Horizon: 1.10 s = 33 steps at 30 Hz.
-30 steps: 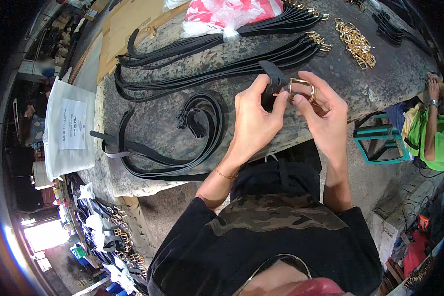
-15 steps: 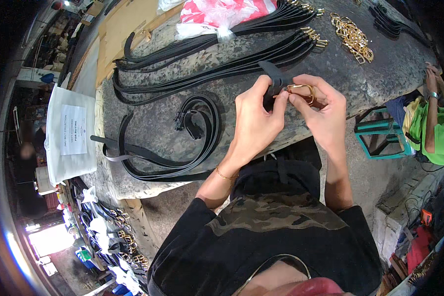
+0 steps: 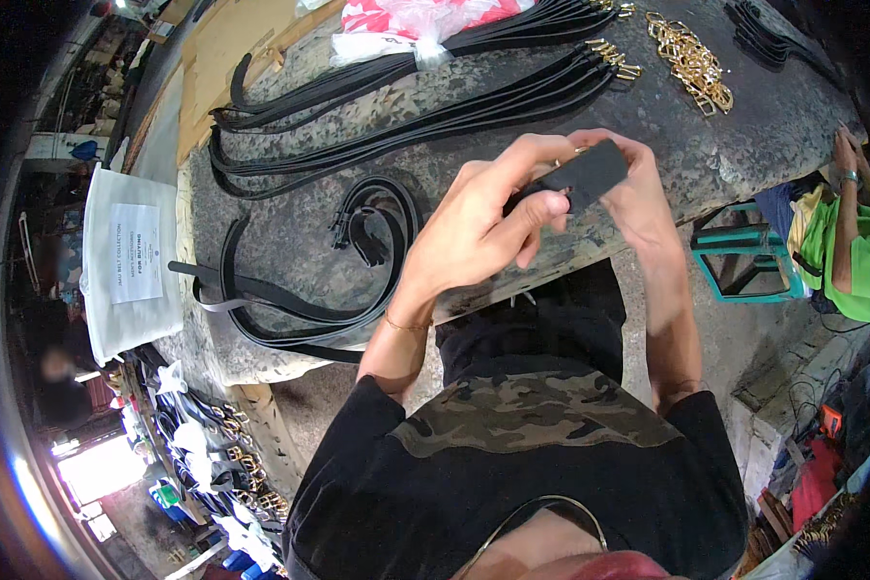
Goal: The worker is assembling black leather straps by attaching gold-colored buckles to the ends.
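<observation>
A mottled stone table point(image 3: 764, 126) carries black belts point(image 3: 435, 121), gold buckles point(image 3: 691, 63) and a plastic bag point(image 3: 411, 21).

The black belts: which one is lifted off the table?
The black belt end, pinched between the left hand and right hand. All other belts lie flat on the stone table.

A white bag point(image 3: 130, 280) hangs at the left end of the stone table, with a white rectangular label point(image 3: 135, 253) bearing dark print on its side. At the far edge lies a clear plastic package point(image 3: 411, 21) holding something red and white, possibly folded cloth. Flat brown cardboard point(image 3: 227, 58) lies far left.
</observation>
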### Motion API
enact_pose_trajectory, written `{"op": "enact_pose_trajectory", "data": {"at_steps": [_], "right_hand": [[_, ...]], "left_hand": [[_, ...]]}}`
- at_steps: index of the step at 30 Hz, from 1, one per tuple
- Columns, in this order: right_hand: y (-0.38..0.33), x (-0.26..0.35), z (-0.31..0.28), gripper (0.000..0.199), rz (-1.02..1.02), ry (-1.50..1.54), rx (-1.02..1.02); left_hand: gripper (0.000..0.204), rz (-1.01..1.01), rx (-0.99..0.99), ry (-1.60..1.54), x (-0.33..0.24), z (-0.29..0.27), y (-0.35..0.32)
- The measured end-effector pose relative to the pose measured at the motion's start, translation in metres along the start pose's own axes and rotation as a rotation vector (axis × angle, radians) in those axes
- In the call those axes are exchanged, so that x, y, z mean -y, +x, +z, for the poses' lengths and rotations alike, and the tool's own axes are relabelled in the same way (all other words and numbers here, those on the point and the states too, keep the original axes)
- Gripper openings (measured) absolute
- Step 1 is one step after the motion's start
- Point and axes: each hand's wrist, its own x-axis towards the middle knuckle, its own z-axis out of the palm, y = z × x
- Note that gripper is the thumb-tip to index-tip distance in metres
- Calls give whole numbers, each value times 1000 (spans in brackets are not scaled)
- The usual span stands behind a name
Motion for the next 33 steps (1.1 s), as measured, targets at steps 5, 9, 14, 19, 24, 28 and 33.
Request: {"op": "enact_pose_trajectory", "data": {"at_steps": [5, 9, 14, 19, 24, 28, 33], "right_hand": [[-2, -1, 8, 29, -145, 110, -10], [-9, -3, 5, 32, -137, 112, 39], [-20, 5, 12, 41, -120, 380, 159], [-25, 11, 12, 41, -146, 280, 132], [-28, 20, 9, 35, -94, 187, 170], [-30, 26, 4, 27, 7, 413, 365], [-29, 36, 2, 31, 144, 556, 454]], "left_hand": [[30, 115, 75, 30, 6, -4, 7], [32, 129, 65, 64, 9, -5, 9], [33, 71, 109, 112, 12, -2, 12], [46, 283, 47, 573, 15, 2, 13], [33, 410, 47, 536, 27, -2, 10], [30, 366, 147, 181, 27, -3, 6], [53, 268, 270, -48, 37, -11, 2]]}}
